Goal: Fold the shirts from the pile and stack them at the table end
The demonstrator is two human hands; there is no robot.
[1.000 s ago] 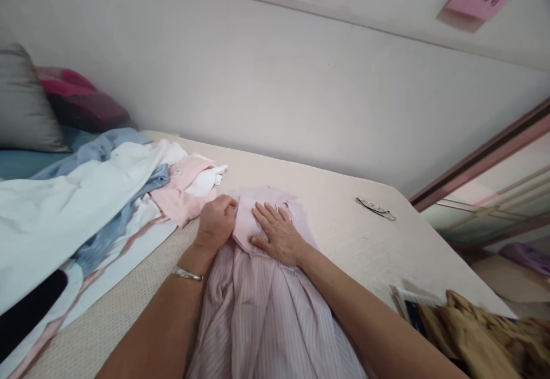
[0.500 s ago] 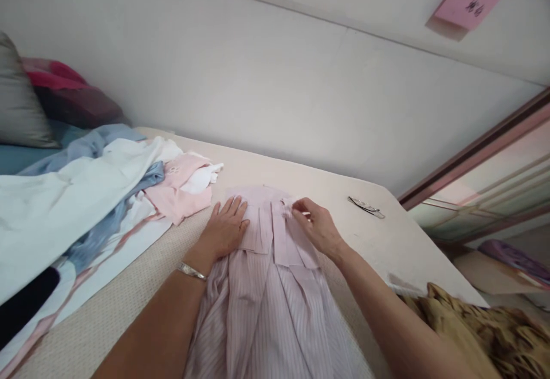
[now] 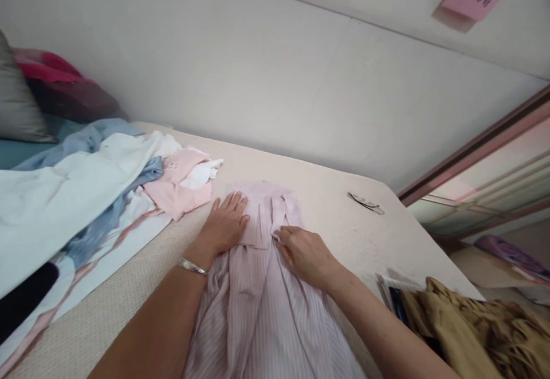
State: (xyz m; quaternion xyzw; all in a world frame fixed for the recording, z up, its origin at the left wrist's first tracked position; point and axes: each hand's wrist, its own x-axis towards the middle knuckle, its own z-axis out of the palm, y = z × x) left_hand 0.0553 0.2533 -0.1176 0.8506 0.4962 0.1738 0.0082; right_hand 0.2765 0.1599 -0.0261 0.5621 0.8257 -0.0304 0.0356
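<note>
A pale pink-lilac striped garment (image 3: 258,310) with pleats lies lengthwise in front of me, its upper end away from me. My left hand (image 3: 226,221) rests flat on the left of its upper part, fingers spread; a silver bracelet (image 3: 192,266) circles that wrist. On the right side, my right hand (image 3: 305,253) pinches the edge of a pleated strip (image 3: 278,210) near the garment's middle. Its fingertips are partly hidden by the hand itself.
White, blue and pink clothes (image 3: 107,167) are heaped at left, beside a grey cushion (image 3: 19,98). Eyeglasses (image 3: 365,202) lie on the pale table (image 3: 326,196) at right. Brown-gold fabric (image 3: 481,322) bunches at lower right. A white wall (image 3: 275,81) stands behind.
My right hand has moved down and slightly left, from the strip's upper edge to lower on it, and the strip has folded there. My left hand stays in place.
</note>
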